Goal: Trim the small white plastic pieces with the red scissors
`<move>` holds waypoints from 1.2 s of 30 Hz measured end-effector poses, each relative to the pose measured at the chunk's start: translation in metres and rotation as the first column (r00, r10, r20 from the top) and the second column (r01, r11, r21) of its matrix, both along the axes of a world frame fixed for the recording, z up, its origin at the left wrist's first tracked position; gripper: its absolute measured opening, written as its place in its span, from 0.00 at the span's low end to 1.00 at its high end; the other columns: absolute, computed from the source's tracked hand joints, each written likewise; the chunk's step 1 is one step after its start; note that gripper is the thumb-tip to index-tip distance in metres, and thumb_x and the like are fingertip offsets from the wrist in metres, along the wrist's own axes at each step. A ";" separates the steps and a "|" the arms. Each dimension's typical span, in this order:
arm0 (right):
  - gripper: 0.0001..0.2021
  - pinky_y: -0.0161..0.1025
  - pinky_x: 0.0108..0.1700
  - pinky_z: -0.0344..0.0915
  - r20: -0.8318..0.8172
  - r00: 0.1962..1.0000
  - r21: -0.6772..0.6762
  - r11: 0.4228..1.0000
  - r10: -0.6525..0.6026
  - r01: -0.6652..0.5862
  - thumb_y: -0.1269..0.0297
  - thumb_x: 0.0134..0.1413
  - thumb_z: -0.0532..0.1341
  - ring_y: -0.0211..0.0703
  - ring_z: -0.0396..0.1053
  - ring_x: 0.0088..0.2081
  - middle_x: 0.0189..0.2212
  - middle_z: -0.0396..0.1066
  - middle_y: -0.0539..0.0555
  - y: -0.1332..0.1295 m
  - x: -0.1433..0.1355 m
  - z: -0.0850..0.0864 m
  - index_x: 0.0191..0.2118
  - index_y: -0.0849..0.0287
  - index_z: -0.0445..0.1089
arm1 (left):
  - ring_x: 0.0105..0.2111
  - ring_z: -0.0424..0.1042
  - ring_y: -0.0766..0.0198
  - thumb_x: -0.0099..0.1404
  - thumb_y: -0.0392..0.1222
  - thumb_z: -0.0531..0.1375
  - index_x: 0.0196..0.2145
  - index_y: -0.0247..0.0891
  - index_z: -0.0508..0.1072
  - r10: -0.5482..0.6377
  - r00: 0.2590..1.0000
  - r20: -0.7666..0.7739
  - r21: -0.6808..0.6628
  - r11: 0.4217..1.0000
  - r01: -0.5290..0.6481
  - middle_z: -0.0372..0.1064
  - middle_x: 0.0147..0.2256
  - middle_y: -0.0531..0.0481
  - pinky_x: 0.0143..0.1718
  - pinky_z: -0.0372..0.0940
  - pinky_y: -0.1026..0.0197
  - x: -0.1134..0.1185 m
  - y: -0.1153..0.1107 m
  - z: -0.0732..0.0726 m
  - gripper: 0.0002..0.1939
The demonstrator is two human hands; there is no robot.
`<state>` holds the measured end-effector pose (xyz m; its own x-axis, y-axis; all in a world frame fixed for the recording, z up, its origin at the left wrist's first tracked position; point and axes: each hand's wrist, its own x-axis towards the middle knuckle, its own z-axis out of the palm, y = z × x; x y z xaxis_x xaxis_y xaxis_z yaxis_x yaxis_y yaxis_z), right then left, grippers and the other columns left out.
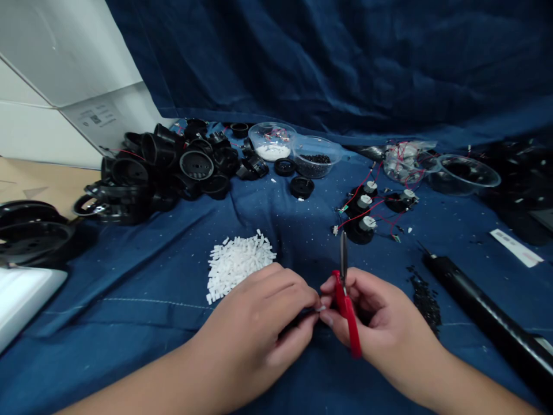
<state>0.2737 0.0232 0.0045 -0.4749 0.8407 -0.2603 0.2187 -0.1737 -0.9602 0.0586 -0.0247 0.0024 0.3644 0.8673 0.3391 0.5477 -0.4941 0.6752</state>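
Red-handled scissors (pixel 351 323) are in my right hand (pixel 384 323), blades pointing up and away. Its thumb and fingertips pinch close to a tiny white piece (pixel 320 309), which sits between the two hands. My left hand (pixel 263 320) is closed, its fingertips meeting the right ones at that white piece. Something dark shows under the left fingers, too hidden to name. Just beyond the left hand is a pile of small white plastic pieces (pixel 237 259), partly covered by its knuckles.
Black plastic housings (pixel 196 164) are heaped at the back left. Clear bowls (pixel 317 164) stand behind. Small motors with red wires (pixel 367 223) lie ahead on the right. A black electric screwdriver (pixel 475 311) and small black screws (pixel 425 302) lie right on the blue cloth (pixel 164 276).
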 end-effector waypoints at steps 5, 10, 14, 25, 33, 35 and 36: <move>0.13 0.37 0.39 0.74 0.083 0.994 0.052 0.996 0.074 -0.078 0.59 0.54 0.72 0.45 0.76 0.38 0.36 0.79 0.53 -0.001 0.003 -0.002 0.43 0.55 0.74 | 0.39 0.70 0.63 0.74 0.31 0.57 0.44 0.40 0.73 -0.014 0.999 0.034 -0.001 1.000 0.014 0.75 0.40 0.51 0.43 0.64 0.57 0.000 0.001 0.000 0.07; 0.12 0.38 0.40 0.69 0.128 0.983 0.092 0.985 0.135 -0.147 0.57 0.58 0.71 0.44 0.73 0.37 0.36 0.77 0.52 0.001 0.003 -0.004 0.44 0.55 0.74 | 0.37 0.71 0.64 0.72 0.31 0.59 0.41 0.42 0.74 0.065 0.997 0.031 0.011 0.998 -0.066 0.75 0.37 0.55 0.42 0.63 0.57 0.001 0.001 0.001 0.07; 0.16 0.34 0.31 0.62 -0.002 0.977 0.005 0.977 0.212 -0.212 0.51 0.58 0.73 0.38 0.64 0.28 0.28 0.71 0.48 0.003 0.007 0.001 0.42 0.56 0.73 | 0.38 0.75 0.66 0.70 0.33 0.61 0.42 0.44 0.75 0.269 0.956 0.119 0.022 0.962 -0.273 0.76 0.38 0.57 0.44 0.66 0.60 -0.003 0.001 0.007 0.07; 0.29 0.37 0.30 0.67 -0.002 0.951 0.241 0.923 0.310 -0.300 0.29 0.65 0.58 0.43 0.71 0.26 0.26 0.75 0.53 -0.003 0.013 0.011 0.42 0.53 0.73 | 0.32 0.73 0.66 0.71 0.36 0.60 0.39 0.43 0.75 0.413 0.889 0.199 -0.103 0.911 -0.400 0.74 0.33 0.55 0.35 0.67 0.63 -0.004 0.001 0.015 0.04; 0.27 0.36 0.26 0.61 0.198 0.915 0.348 0.848 0.351 -0.401 0.33 0.63 0.62 0.42 0.68 0.28 0.27 0.71 0.53 0.004 0.013 0.010 0.32 0.56 0.70 | 0.34 0.72 0.67 0.72 0.35 0.58 0.40 0.42 0.73 0.329 0.919 0.215 -0.070 0.944 -0.322 0.73 0.34 0.55 0.38 0.67 0.64 -0.006 -0.002 0.015 0.05; 0.26 0.36 0.26 0.58 0.212 0.907 0.321 0.850 0.365 -0.417 0.36 0.64 0.62 0.40 0.64 0.26 0.27 0.68 0.51 0.003 0.013 0.008 0.32 0.56 0.67 | 0.35 0.72 0.68 0.72 0.34 0.57 0.41 0.41 0.72 0.309 0.925 0.220 -0.059 0.951 -0.303 0.72 0.35 0.56 0.39 0.67 0.64 -0.006 -0.003 0.015 0.05; 0.25 0.36 0.26 0.56 0.217 0.900 0.304 0.850 0.377 -0.429 0.37 0.64 0.63 0.39 0.61 0.26 0.26 0.66 0.49 0.003 0.013 0.008 0.32 0.56 0.66 | 0.35 0.71 0.68 0.72 0.34 0.57 0.41 0.41 0.72 0.300 0.928 0.223 -0.052 0.954 -0.296 0.72 0.36 0.56 0.39 0.67 0.65 -0.006 -0.003 0.015 0.05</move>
